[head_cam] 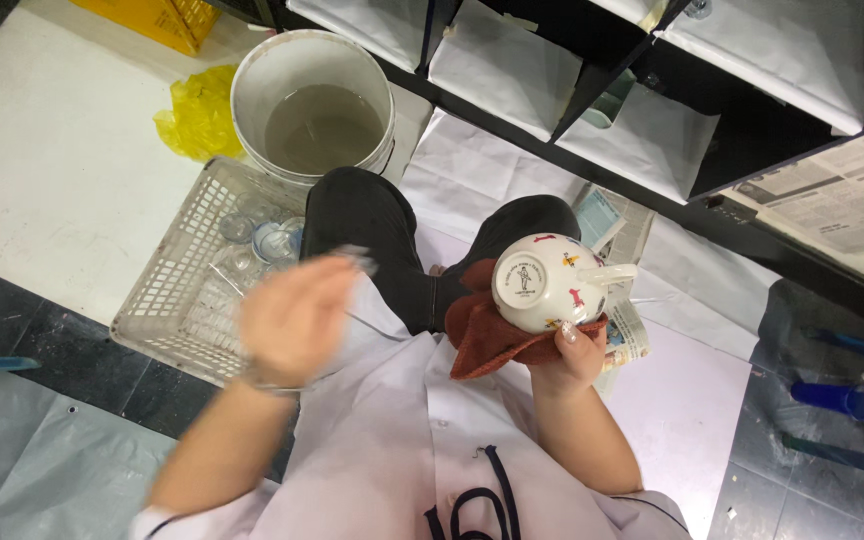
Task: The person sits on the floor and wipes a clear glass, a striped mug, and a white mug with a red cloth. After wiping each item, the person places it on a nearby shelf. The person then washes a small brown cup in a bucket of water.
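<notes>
While cloth-wrapped, cup (549, 281) in right hand (570, 352)

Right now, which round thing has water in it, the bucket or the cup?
The white bucket on the floor holds murky grey water. The white cup with small coloured pictures is turned bottom-up, held in a red cloth by the right hand.

A white ceramic cup (549, 283) with small coloured figures printed on it is lying tilted, its round base facing up toward the camera and its handle pointing right; it is resting in a rust-red cloth (487, 335) that is bunching beneath it, over the lap
</notes>
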